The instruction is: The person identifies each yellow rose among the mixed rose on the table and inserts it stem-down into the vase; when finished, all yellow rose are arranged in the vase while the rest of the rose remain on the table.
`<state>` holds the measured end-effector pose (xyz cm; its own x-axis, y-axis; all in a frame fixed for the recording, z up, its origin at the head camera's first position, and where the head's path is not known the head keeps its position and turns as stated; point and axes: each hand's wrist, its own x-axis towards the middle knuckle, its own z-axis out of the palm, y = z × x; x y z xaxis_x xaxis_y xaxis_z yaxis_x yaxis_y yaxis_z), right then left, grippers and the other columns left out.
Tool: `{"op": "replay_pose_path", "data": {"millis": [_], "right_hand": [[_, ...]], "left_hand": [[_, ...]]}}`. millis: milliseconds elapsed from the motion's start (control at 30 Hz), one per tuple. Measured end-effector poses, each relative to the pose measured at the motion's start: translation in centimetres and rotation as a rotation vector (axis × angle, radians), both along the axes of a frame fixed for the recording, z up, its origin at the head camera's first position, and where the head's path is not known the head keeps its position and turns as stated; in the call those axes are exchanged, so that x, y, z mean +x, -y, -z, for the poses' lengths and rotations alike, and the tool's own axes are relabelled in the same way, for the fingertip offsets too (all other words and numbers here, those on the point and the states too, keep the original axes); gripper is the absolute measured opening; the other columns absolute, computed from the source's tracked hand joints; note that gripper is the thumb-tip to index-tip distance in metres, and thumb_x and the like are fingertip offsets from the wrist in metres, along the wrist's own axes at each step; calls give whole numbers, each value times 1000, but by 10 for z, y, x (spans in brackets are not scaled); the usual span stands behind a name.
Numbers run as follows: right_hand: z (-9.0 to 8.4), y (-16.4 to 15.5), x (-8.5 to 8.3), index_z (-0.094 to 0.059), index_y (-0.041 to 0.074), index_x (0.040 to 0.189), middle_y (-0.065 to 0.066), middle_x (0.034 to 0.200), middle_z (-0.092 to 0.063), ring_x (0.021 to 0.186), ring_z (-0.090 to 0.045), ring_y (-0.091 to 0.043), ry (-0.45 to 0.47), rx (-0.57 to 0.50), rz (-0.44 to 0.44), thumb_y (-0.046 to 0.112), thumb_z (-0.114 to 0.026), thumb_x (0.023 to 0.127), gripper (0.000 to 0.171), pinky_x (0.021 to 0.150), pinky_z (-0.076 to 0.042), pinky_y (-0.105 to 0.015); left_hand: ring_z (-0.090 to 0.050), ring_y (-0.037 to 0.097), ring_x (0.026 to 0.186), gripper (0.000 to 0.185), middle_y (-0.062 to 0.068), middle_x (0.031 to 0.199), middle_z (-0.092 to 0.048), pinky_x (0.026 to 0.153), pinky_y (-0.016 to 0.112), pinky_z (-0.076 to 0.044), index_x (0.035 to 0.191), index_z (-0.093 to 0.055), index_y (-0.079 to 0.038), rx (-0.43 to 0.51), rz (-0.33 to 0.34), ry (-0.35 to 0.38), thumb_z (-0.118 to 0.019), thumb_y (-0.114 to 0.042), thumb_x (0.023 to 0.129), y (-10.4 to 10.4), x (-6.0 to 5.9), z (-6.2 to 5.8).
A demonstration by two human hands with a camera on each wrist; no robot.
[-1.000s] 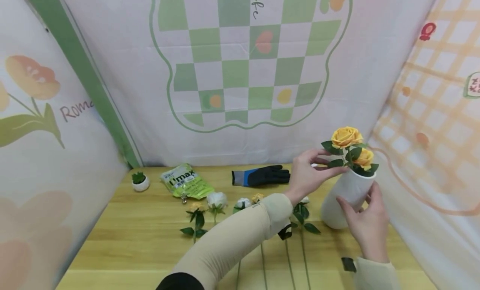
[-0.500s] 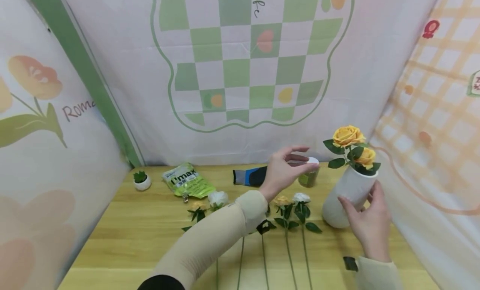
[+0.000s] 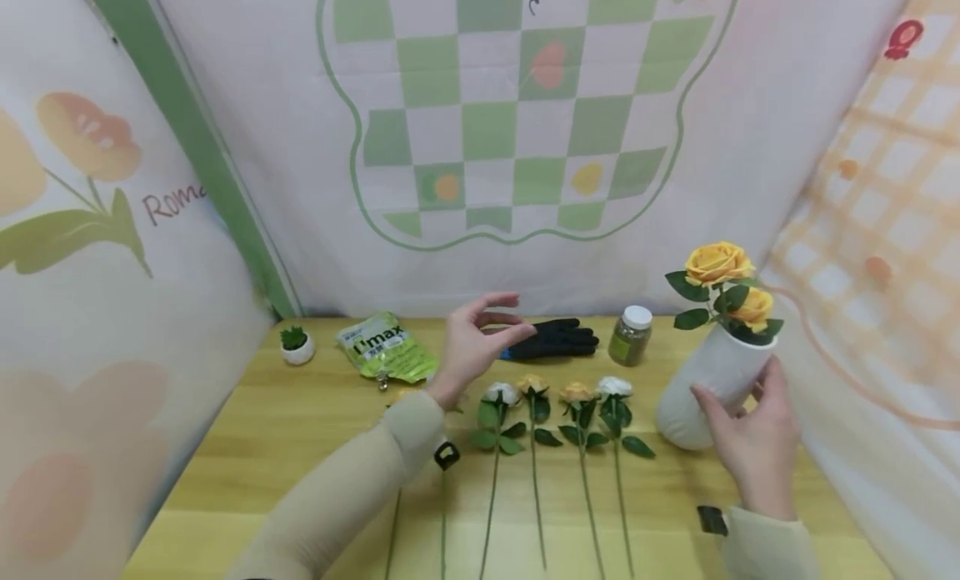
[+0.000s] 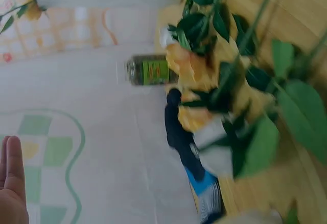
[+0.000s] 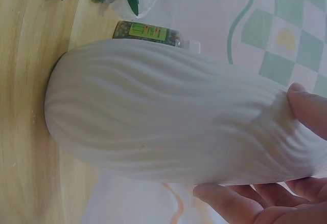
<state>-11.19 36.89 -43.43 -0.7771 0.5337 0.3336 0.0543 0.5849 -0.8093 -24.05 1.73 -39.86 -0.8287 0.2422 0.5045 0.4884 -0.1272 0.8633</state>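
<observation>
My right hand (image 3: pixel 753 447) grips the white vase (image 3: pixel 701 392) around its upper part, the thumb on the near side. In the right wrist view the vase (image 5: pixel 163 114) shows wavy ridges and leans, its base at the table. Two yellow roses (image 3: pixel 718 263) with dark green leaves stand in its mouth. My left hand (image 3: pixel 480 342) is in the air left of the vase, holding nothing, fingers loosely bent. Under and beside it, several long-stemmed roses lie on the table, among them a white rose (image 3: pixel 615 387) and a yellow rose (image 3: pixel 579 392).
Along the back of the wooden table (image 3: pixel 247 480) are a small potted succulent (image 3: pixel 296 345), a green pouch (image 3: pixel 390 351), a black and blue glove (image 3: pixel 558 338) and a white-lidded jar (image 3: pixel 631 334). Printed cloth walls (image 3: pixel 480 263) enclose the table.
My left hand has let go of the rose at the vase's mouth and moved left, uncovering the jar and the roses on the table. My right hand stays on the tilted vase.
</observation>
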Motion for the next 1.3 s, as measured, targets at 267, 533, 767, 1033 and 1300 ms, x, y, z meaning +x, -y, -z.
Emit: {"op": "replay_pose_path", "data": {"millis": [267, 533, 767, 1033, 1300], "right_hand": [[0, -5, 1, -35, 15, 167, -20, 162, -48, 144, -49, -52, 2, 18, 9, 17, -88, 92, 91, 102, -49, -74], [0, -3, 2, -36, 15, 166, -21, 160, -50, 142, -52, -51, 14, 20, 15, 15, -89, 91, 91, 102, -50, -72], [2, -3, 2, -35, 15, 167, -19, 163, -48, 144, -50, -50, 31, 7, 12, 16, -88, 92, 92, 103, -50, -71], [1, 0, 0, -33, 18, 169, -16, 166, -44, 147, -46, -48, 44, -18, 1, 17, -88, 92, 94, 105, -48, -72], [-4, 3, -2, -34, 20, 168, -14, 166, -44, 149, -46, -46, 48, -31, 13, 17, -88, 93, 93, 106, -48, -71]], "left_hand": [[-76, 36, 107, 45, 8, 125, -73, 91, 39, -65, 135, -74, -15, -49, -118, -11, -88, -11, 93, 73, 12, 6], [-74, 27, 108, 47, 12, 129, -70, 90, 35, -65, 139, -71, -14, -82, -215, 90, -86, -12, 95, 134, 36, 15], [-76, 28, 105, 50, 10, 128, -72, 83, 33, -66, 142, -70, -15, -206, -286, 158, -87, -15, 95, 173, 56, 33], [-77, 31, 103, 58, 18, 131, -72, 80, 30, -65, 148, -65, -14, -383, -296, 285, -87, -17, 95, 204, 76, 61], [-78, 28, 104, 65, 20, 136, -70, 85, 32, -65, 153, -61, -15, -495, -292, 354, -88, -22, 94, 214, 86, 88]]}}
